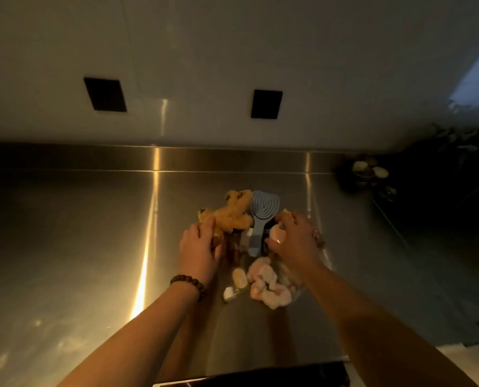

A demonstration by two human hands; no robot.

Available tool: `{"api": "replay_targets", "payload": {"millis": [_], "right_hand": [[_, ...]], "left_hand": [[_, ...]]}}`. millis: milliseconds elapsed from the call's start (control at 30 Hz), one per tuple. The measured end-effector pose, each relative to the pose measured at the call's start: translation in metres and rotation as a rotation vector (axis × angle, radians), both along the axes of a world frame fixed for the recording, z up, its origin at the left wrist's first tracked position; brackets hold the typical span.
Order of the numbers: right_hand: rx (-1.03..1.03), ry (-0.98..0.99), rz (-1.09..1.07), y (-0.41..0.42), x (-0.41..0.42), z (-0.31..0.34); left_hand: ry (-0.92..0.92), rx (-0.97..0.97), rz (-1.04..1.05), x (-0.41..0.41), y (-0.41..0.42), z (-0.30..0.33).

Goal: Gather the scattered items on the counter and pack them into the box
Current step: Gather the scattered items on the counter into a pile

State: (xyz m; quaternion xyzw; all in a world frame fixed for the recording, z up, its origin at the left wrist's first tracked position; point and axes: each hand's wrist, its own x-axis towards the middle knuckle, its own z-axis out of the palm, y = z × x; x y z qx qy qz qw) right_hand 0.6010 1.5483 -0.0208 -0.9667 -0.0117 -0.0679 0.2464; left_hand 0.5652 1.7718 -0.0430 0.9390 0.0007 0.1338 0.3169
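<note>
A pile of small items lies in the middle of the steel counter (93, 247). A tan plush toy (231, 213) lies at the back left, and my left hand (200, 251) rests against its near limb with fingers curled round it. A blue hairbrush (262, 216) lies beside the toy. My right hand (294, 238) grips a small pale pink object (277, 234) just right of the brush handle. Nearer to me lie a pink fluffy scrunchie (269, 283), a small yellow bottle (239, 278) and a white cap (229, 294). No box is visible.
A dark rack with pale bowls (368, 170) stands at the back right of the counter. Two black wall sockets (105, 94) (266, 104) sit on the white wall behind. The counter's front edge (246, 371) runs just below my forearms.
</note>
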Motion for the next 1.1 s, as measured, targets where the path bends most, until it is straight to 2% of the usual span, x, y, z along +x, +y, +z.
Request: {"api": "replay_targets", "payload": {"millis": [233,400,533,667,900,1100], "right_hand": [[0.019,0.075,0.204,-0.028,0.030,-0.040],[-0.004,0.123,0.315,-0.038,0.039,-0.059],[0.030,0.183,0.330,-0.040,0.046,-0.064],[-0.123,0.261,0.360,-0.042,0.047,-0.071],[-0.160,0.215,0.355,-0.051,0.026,-0.060],[-0.137,0.176,0.281,-0.059,0.000,-0.035]], "left_hand": [[0.144,0.162,0.180,0.006,-0.068,-0.035],[0.141,0.281,0.236,0.004,-0.081,-0.043],[0.179,0.244,0.214,0.000,-0.086,-0.045],[0.206,0.166,0.169,-0.003,-0.088,-0.047],[0.240,0.141,0.143,-0.016,-0.086,-0.042],[0.164,0.120,0.114,-0.027,-0.087,-0.022]]}}
